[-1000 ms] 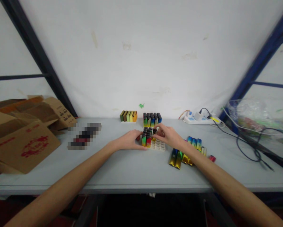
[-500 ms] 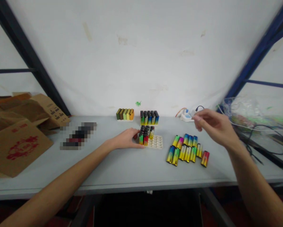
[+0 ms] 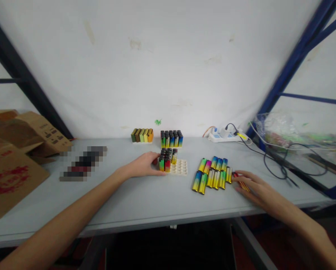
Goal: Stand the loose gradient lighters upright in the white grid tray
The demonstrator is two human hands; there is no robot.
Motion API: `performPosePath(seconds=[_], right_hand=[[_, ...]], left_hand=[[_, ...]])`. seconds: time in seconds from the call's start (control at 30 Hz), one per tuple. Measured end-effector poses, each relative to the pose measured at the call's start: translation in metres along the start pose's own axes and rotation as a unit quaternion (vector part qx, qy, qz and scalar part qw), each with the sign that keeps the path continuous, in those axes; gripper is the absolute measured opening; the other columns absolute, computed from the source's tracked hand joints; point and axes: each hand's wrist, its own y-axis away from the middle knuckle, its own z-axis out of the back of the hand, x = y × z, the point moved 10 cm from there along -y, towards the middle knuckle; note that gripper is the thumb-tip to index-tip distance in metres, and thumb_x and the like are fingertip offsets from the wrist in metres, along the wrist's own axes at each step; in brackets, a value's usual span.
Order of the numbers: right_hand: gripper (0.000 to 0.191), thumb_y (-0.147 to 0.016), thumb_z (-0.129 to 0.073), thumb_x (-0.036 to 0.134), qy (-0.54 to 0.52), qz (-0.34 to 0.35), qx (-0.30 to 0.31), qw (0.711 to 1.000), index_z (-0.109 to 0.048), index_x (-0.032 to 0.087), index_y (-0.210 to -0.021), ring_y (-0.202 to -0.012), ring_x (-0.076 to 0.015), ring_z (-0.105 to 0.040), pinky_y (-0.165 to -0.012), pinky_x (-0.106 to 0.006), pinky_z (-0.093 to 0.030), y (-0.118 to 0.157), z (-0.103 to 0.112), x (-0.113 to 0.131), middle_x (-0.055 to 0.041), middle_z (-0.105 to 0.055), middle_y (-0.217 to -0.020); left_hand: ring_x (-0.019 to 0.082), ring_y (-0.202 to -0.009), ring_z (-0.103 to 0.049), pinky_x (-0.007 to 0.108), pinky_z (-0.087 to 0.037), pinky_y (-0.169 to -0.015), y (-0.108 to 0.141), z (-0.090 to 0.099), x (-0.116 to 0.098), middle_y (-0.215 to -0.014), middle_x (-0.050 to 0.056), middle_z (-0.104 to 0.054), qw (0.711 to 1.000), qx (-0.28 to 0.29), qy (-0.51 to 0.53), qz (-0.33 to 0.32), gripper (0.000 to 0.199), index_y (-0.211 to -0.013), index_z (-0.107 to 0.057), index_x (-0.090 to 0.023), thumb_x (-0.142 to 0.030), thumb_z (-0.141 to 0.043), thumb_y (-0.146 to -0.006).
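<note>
My left hand point(image 3: 144, 165) rests at the left side of a white tray point(image 3: 181, 167) with round holes, its thumb in front and its fingers curled behind. Several upright lighters point(image 3: 165, 164) fill the tray's left part, with a yellow lighter point(image 3: 173, 156) beside them; holes show at the right. On the table at right, my right hand point(image 3: 254, 187) has its fingers around a red and gold lighter point(image 3: 244, 186), partly covered by the hand. Just left of that hand lie several loose lighters point(image 3: 212, 176) in rows, blue, green, pink and yellow.
Two filled blocks of lighters, one yellow-brown point(image 3: 142, 135) and one multicoloured point(image 3: 171, 139), stand near the wall. Cardboard boxes point(image 3: 18, 168) and a pixelated dark item point(image 3: 83, 164) lie at left. A power strip point(image 3: 226, 135), cables point(image 3: 271, 165) and clear plastic point(image 3: 280, 129) occupy the right.
My right hand has come down from above the table onto the red lighter at the right of the loose ones. My left hand stays at the tray. The view has shifted slightly right.
</note>
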Motion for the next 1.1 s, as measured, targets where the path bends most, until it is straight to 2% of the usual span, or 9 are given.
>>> performPosePath(seconds=[0.13, 0.3, 0.37, 0.53, 0.67, 0.77, 0.83, 0.97, 1.1], right_hand=[[0.033, -0.101, -0.041, 0.034, 0.022, -0.025, -0.014, 0.999, -0.071, 0.020, -0.101, -0.097, -0.0247, -0.071, -0.091, -0.038, -0.058, -0.020, 0.001, -0.004, -0.0136, -0.072, -0.110], [0.045, -0.094, -0.043, 0.025, 0.065, -0.118, -0.054, 0.990, -0.059, 0.013, -0.134, -0.089, -0.0288, -0.074, -0.081, -0.041, -0.058, -0.025, 0.011, -0.030, -0.0149, -0.077, -0.101], [0.050, -0.090, -0.048, 0.027, 0.064, -0.151, -0.053, 0.985, -0.057, 0.012, -0.137, -0.087, -0.0294, -0.075, -0.080, -0.040, -0.057, -0.027, 0.013, -0.042, -0.0138, -0.078, -0.097], [0.031, -0.087, -0.053, 0.036, 0.036, -0.139, -0.018, 0.990, -0.072, 0.018, -0.103, -0.094, -0.0326, -0.073, -0.085, -0.042, -0.055, -0.041, 0.013, -0.044, -0.0150, -0.077, -0.103], [0.037, -0.091, -0.057, 0.052, -0.142, -0.146, -0.043, 0.978, -0.065, 0.020, -0.108, -0.086, -0.0297, -0.072, -0.077, -0.041, -0.056, -0.052, 0.017, -0.026, -0.0125, -0.075, -0.094], [0.042, -0.091, -0.062, 0.057, -0.359, -0.108, -0.053, 0.926, -0.055, 0.023, -0.113, -0.074, -0.0220, -0.068, -0.071, -0.035, -0.055, -0.069, 0.020, 0.006, -0.0044, -0.070, -0.080], [0.040, -0.090, -0.065, 0.056, -0.435, -0.077, -0.061, 0.895, -0.052, 0.024, -0.110, -0.067, -0.0158, -0.061, -0.065, -0.029, -0.052, -0.085, 0.024, 0.029, 0.0011, -0.063, -0.075], [0.039, -0.092, -0.059, 0.063, -0.474, -0.066, -0.057, 0.876, -0.049, 0.025, -0.096, -0.047, -0.0089, -0.033, -0.044, -0.022, -0.029, -0.128, 0.017, 0.058, 0.0099, -0.037, -0.060], [0.048, -0.094, -0.049, 0.065, -0.363, -0.045, -0.127, 0.922, -0.052, 0.021, -0.077, -0.049, -0.0102, -0.033, -0.048, -0.025, -0.026, -0.170, 0.023, 0.077, 0.0069, -0.036, -0.056]], left_hand=[[0.025, -0.078, -0.061, 0.033, -0.044, -0.071, 0.000, -0.001, 0.001, -0.086, 0.005, -0.065, 1.000, 0.000, -0.004, 0.004, 0.065, -0.092, -0.063, -0.018, -0.080, -0.068, -0.070], [0.024, -0.078, -0.061, 0.032, -0.044, -0.071, 0.000, -0.002, 0.001, -0.085, 0.005, -0.065, 1.000, 0.003, -0.007, 0.006, 0.065, -0.092, -0.062, -0.018, -0.080, -0.067, -0.071], [0.024, -0.078, -0.060, 0.032, -0.044, -0.070, 0.000, -0.002, 0.000, -0.085, 0.005, -0.064, 1.000, 0.002, -0.005, 0.006, 0.065, -0.091, -0.062, -0.018, -0.080, -0.067, -0.071], [0.024, -0.076, -0.060, 0.033, -0.044, -0.070, 0.001, -0.001, 0.001, -0.084, 0.005, -0.064, 1.000, -0.006, 0.000, 0.007, 0.066, -0.091, -0.063, -0.018, -0.080, -0.068, -0.069], [0.023, -0.075, -0.060, 0.032, -0.044, -0.069, 0.000, 0.000, 0.002, -0.083, 0.004, -0.064, 1.000, -0.009, 0.005, 0.006, 0.065, -0.090, -0.063, -0.019, -0.080, -0.069, -0.067], [0.024, -0.076, -0.060, 0.032, -0.044, -0.069, 0.000, 0.000, 0.001, -0.084, 0.005, -0.064, 1.000, -0.009, 0.010, 0.001, 0.066, -0.092, -0.064, -0.018, -0.079, -0.069, -0.068], [0.024, -0.076, -0.060, 0.032, -0.044, -0.069, 0.000, -0.001, 0.002, -0.085, 0.005, -0.065, 1.000, -0.007, 0.016, 0.002, 0.066, -0.093, -0.065, -0.018, -0.079, -0.069, -0.068], [0.024, -0.076, -0.060, 0.032, -0.043, -0.067, 0.000, -0.001, 0.003, -0.085, 0.006, -0.066, 1.000, -0.008, 0.024, 0.012, 0.066, -0.092, -0.066, -0.018, -0.079, -0.069, -0.067], [0.024, -0.076, -0.061, 0.032, -0.043, -0.067, 0.002, 0.002, -0.002, -0.086, 0.006, -0.066, 0.999, -0.012, 0.033, 0.001, 0.066, -0.097, -0.067, -0.018, -0.078, -0.070, -0.069]])
